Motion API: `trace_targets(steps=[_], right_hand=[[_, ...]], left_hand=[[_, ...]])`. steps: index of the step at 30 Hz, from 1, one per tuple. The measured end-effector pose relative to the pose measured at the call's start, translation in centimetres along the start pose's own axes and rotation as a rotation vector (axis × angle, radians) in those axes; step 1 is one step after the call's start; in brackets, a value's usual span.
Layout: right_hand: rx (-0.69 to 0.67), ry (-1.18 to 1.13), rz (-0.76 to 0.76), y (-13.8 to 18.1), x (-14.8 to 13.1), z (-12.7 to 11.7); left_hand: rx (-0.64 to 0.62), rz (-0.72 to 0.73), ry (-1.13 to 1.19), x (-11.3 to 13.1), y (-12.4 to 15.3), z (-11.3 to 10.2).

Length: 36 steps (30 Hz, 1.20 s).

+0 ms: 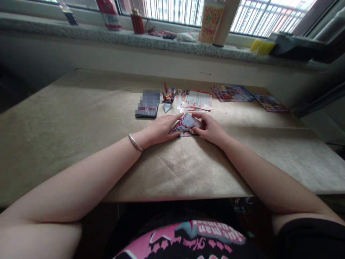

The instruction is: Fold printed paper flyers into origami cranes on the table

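Observation:
Between my two hands, low over the table, is a colourful printed card packet (pixel 187 122); whether it is one sheet or several layers I cannot tell. My left hand (pixel 163 128), with a silver bangle at the wrist, grips its left edge between thumb and fingers. On the other side my right hand (pixel 208 127) has curled fingers and a thumb on its right edge. Just beyond the hands lie a small folded pointed figure (pixel 168 97) and a spread of white and red printed cards (pixel 198 100).
A dark phone-like device (pixel 148 108) lies left of the cards. Stacks of colourful packets (pixel 233 93) and another packet (pixel 271 103) sit at the back right. Cans, a red jar (pixel 137 22), a patterned cup (pixel 211 21) and a yellow item (pixel 262 46) line the stone windowsill (pixel 88 32).

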State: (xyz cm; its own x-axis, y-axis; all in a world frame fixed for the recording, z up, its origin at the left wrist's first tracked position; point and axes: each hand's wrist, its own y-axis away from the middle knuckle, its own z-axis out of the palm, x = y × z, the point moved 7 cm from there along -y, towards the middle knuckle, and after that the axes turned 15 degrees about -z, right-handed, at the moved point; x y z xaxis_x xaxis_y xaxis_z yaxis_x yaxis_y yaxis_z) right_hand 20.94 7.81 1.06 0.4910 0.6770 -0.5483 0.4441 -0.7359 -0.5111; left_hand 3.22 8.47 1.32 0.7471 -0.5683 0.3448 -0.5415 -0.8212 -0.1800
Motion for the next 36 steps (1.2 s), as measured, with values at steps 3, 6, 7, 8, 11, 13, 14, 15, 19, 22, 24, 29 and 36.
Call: trace_targets(steps=[3, 6, 7, 8, 11, 13, 14, 15, 19, 22, 24, 29, 36], right_hand=[[0.027, -0.037, -0.026, 0.0, -0.2, -0.2], [0.032, -0.01, -0.065, 0.0, -0.3, -0.4], [0.029, 0.005, -0.074, 0.0, -0.3, -0.4], [0.025, 0.027, -0.082, 0.0, -0.4, -0.4], [-0.004, 0.127, -0.109, -0.1, -0.4, -0.3], [-0.015, 0.168, -0.123, -0.1, -0.5, -0.3], [-0.013, 0.173, -0.131, -0.1, -0.6, -0.3], [-0.006, 0.169, -0.138, -0.2, -0.7, -0.3], [0.033, 0.101, -0.121, -0.1, -1.0, -0.5], [0.069, 0.012, -0.113, 0.0, -1.2, -0.6], [0.066, -0.022, -0.129, -0.1, -1.5, -0.7], [-0.005, -0.111, -0.127, -0.2, -2.2, -0.6], [-0.124, -0.135, 0.081, 0.6, -1.6, 0.1]], left_hand=[[0.005, 0.013, 0.012, -0.2, 0.0, 0.1], [0.016, 0.027, 0.015, -0.2, 0.0, 0.1], [0.019, 0.032, 0.018, -0.2, 0.1, 0.0], [0.024, 0.039, 0.021, -0.2, 0.1, 0.0], [0.038, 0.07, 0.035, 0.2, 0.2, -0.2], [0.048, 0.099, 0.045, 0.5, 0.3, -0.3], [0.055, 0.115, 0.05, 0.6, 0.4, -0.4], [0.064, 0.131, 0.056, 0.7, 0.4, -0.5], [0.094, 0.172, 0.073, 0.8, 0.5, -0.4], [0.113, 0.186, 0.073, 0.5, 0.5, -0.2], [0.11, 0.19, 0.068, 0.4, 0.5, -0.1], [0.041, 0.191, 0.067, 0.6, 0.5, 0.0], [-0.09, 0.202, 0.052, 1.2, 0.6, -0.2]])
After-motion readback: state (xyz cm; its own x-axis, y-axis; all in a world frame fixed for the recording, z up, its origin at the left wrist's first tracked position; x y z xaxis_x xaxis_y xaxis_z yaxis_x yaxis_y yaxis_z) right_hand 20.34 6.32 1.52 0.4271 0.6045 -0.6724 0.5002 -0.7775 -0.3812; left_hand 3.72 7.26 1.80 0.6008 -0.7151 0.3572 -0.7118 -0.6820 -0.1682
